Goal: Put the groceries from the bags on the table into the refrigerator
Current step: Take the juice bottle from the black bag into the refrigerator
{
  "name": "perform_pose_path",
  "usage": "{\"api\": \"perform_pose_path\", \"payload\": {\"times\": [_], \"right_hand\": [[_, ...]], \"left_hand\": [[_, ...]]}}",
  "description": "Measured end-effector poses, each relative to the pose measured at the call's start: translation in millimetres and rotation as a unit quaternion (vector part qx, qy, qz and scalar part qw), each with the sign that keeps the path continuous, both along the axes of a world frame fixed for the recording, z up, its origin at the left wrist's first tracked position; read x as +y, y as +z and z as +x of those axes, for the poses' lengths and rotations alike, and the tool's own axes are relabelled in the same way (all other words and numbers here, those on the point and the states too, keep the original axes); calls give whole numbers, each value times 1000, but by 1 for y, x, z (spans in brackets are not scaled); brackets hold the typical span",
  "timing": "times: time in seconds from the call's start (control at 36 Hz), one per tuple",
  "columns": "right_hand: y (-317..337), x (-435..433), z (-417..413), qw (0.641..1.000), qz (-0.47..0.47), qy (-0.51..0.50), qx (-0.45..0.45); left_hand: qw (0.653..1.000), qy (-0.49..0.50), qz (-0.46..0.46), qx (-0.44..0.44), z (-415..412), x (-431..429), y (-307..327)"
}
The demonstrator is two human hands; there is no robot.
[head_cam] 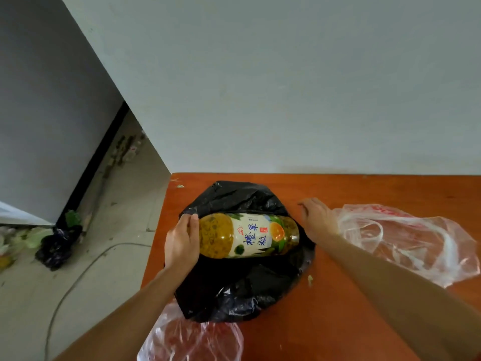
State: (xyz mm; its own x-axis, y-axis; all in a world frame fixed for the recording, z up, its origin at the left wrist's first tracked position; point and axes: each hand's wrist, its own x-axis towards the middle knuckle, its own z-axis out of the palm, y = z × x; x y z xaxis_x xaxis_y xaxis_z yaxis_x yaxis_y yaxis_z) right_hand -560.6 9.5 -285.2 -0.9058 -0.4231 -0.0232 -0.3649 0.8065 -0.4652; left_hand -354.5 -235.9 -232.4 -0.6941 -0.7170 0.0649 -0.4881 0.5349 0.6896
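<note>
An orange juice bottle (250,235) with a white and green label lies on its side on a crumpled black plastic bag (242,287) on the orange-brown table (338,321). My left hand (182,243) grips the bottle's left end. My right hand (318,220) rests just past the bottle's right end on the bag's edge, fingers spread, holding nothing that I can see. The refrigerator (46,126) stands as a grey slab at the left, beyond the table.
A clear plastic bag (406,241) lies flat at the right of the table. Another clear bag (190,340) hangs over the near edge. On the floor at the left are a small black bag (58,246), leaf scraps and a cable (78,277). A wall backs the table.
</note>
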Motion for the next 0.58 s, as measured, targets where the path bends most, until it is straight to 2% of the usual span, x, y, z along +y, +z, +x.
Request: {"api": "perform_pose_path", "payload": {"times": [0.06,0.14,0.25,0.39,0.58], "right_hand": [[6,-19,6,999,-6,11,-43],[0,-41,26,992,52,14,-112],[-13,-49,42,981,28,-72,-176],[-16,-54,46,977,18,-102,-185],[7,-53,66,983,24,-120,-136]], "left_hand": [[1000,1,8,-7,-1,0,1],[1000,-4,15,-16,-1,-2,-4],[999,-10,18,-24,5,-10,-18],[999,1,17,-46,13,-12,-34],[1000,2,-10,-28,14,-14,-22]]}}
